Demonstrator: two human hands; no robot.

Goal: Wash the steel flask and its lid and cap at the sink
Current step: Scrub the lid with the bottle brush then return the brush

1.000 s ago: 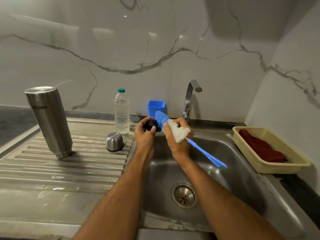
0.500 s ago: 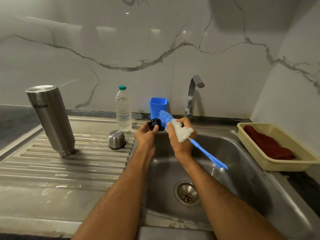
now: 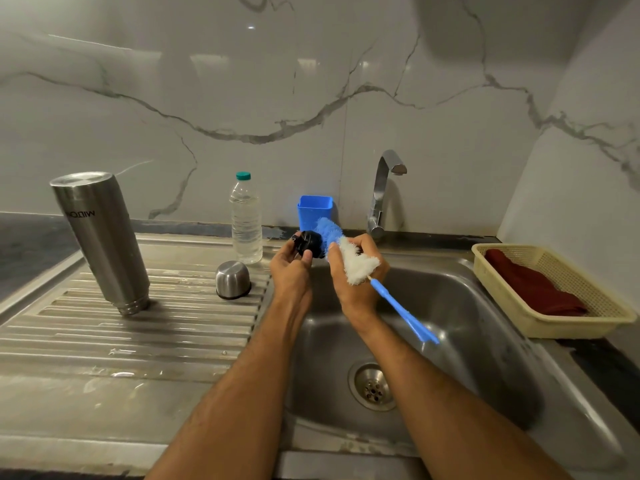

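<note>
The steel flask (image 3: 100, 240) stands upside down on the ribbed drainboard (image 3: 138, 337) at the left. Its steel cap (image 3: 232, 279) sits mouth-down on the drainboard near the sink's edge. Above the sink's back left corner my left hand (image 3: 291, 271) holds the black lid (image 3: 308, 243) in its fingertips. My right hand (image 3: 356, 275) grips a blue-and-white bottle brush (image 3: 353, 259) by its bristles, and the blue bristle tip touches the lid. The brush's blue handle sticks out to the lower right over the basin.
The steel sink (image 3: 450, 341) has a drain (image 3: 373, 386) in the middle. A tap (image 3: 382, 192) stands behind it, with no water showing. A blue holder (image 3: 314, 211) and a water bottle (image 3: 246, 220) stand by the wall. A cream basket (image 3: 554, 292) with a dark red cloth sits right.
Both hands have stayed together over the sink's back left corner. The lid has turned a little in my left fingers, with the brush tip still against it.
</note>
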